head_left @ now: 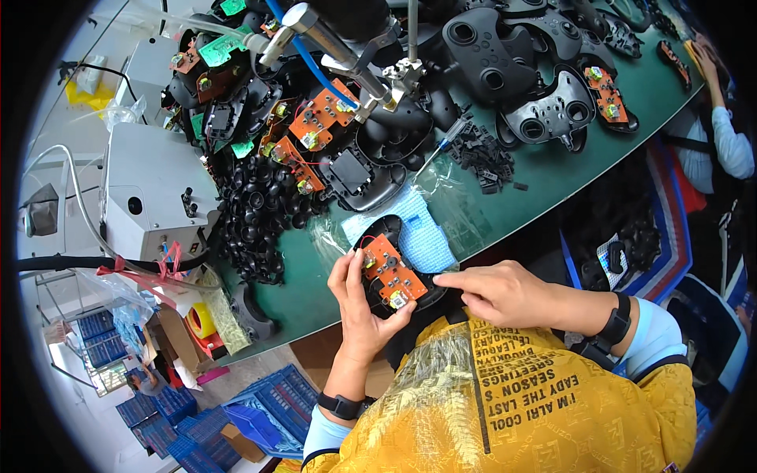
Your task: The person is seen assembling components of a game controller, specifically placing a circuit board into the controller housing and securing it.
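Observation:
My left hand (360, 315) grips a black game controller shell half (430, 296) near the table's front edge, fingers and thumb at its left side. An orange circuit board (392, 268) with small yellow-green parts and a thin red wire lies in the shell. From the right comes my right hand (502, 292), index finger stretched out to the shell's right end, the other fingers partly curled and nothing visible in them. Whether that fingertip presses on the shell or only hovers beside it, I cannot tell. A light blue cloth (426, 235) lies just beyond the shell.
On the green table (505, 221) are small black caps (256, 213), black clips (482, 154), a screwdriver (448, 142), and controller shells (493, 55). A metal screwdriving tool (335, 51) with a blue hose hangs above. A grey machine box (154, 189) stands left; another person's arm (729, 142) shows far right.

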{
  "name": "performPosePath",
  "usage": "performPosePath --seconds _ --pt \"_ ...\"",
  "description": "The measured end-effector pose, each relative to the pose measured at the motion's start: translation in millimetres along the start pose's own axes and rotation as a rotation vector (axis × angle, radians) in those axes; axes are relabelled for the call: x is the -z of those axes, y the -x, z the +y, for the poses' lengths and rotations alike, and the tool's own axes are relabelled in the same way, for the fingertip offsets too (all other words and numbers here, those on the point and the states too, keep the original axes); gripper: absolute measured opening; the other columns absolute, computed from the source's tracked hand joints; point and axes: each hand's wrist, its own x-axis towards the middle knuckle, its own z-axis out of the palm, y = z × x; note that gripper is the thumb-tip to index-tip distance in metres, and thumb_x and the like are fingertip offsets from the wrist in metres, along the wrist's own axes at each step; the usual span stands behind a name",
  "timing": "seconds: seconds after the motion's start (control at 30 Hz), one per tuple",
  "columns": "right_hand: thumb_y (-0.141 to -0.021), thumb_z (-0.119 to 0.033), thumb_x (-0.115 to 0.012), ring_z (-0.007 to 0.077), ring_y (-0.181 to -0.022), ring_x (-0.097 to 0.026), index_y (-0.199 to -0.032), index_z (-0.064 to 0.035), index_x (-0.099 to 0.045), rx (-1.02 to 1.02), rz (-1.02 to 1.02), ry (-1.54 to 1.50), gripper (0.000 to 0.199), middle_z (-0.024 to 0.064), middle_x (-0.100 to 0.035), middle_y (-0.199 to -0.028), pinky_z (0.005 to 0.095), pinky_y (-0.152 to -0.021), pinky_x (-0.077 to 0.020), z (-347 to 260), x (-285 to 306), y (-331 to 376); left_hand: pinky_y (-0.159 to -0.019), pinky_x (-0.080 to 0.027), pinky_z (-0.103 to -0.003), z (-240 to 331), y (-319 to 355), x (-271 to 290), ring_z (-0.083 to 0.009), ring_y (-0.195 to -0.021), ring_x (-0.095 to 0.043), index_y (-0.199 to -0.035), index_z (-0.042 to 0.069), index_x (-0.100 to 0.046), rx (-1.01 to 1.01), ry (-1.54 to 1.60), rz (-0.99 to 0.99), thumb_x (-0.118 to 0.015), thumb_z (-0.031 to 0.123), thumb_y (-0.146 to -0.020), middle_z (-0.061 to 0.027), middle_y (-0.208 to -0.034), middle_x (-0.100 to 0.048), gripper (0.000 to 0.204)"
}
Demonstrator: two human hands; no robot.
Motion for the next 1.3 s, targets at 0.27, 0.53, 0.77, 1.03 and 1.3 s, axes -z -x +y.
performPosePath --seconds 0.27,0.53,0.77,1.03,1.3 --pt "-0.082 -0.005 -0.066 0.0280 -0.071 -0.069 -0.134 -0.0004 -0.053 0.045 -0.069 0.172 0.054 0.0107 -0.069 -0.084 0.0413 -0.055 -0.0549 -4 -9 1 -0.111 -0.035 -0.044 -4 2 -4 -0.0347 -0.133 -0.038 -0.149 0.004 -0.035 0.010 0.035 0.022 -0.086 0.033 -0.062 -0.0184 -0.141 -0.033 0.105" --pt "-0.079 -0.005 -0.069 0.0233 -0.065 -0.065 -0.135 -0.0043 -0.054 0.187 -0.020 0.202 0.058 0.0065 -0.060 -0.076 0.0365 -0.049 -0.0509 3 -10 8 -0.111 -0.035 -0.044 -4 2 -4 -0.0340 -0.132 -0.039 -0.149 0.004 -0.036 0.013 0.039 0.029 -0.086 0.032 -0.062 -0.0180 -0.141 -0.033 0.105" --pt "-0.077 -0.007 -0.070 0.0223 -0.064 -0.063 -0.137 -0.0077 -0.054 0.177 -0.033 0.196 0.062 0.0058 -0.057 -0.076 0.0360 -0.048 -0.0503 7 -15 9 -0.111 -0.036 -0.043 -4 0 -4 -0.0337 -0.132 -0.039 -0.149 0.004 -0.036 0.008 0.034 0.030 -0.087 0.031 -0.062 -0.0174 -0.141 -0.033 0.105" --pt "-0.078 -0.007 -0.070 0.0232 -0.062 -0.063 -0.140 -0.0105 -0.052 0.136 -0.079 0.208 0.065 0.0059 -0.057 -0.076 0.0367 -0.050 -0.0530 7 -17 10 -0.110 -0.039 -0.044 -3 -3 0 -0.0354 -0.132 -0.038 -0.149 0.005 -0.037 0.009 0.087 -0.012 -0.089 0.028 -0.061 -0.0185 -0.141 -0.034 0.106" --pt "-0.077 -0.001 -0.068 0.0236 -0.056 -0.060 -0.129 -0.0085 -0.062 0.180 -0.042 0.143 0.053 0.0065 -0.057 -0.072 0.0352 -0.048 -0.0508 0 -7 0 -0.110 -0.040 -0.045 -10 0 -4 -0.0350 -0.133 -0.038 -0.147 0.007 -0.040 -0.016 0.106 0.051 -0.091 0.027 -0.058 -0.0170 -0.140 -0.032 0.104"
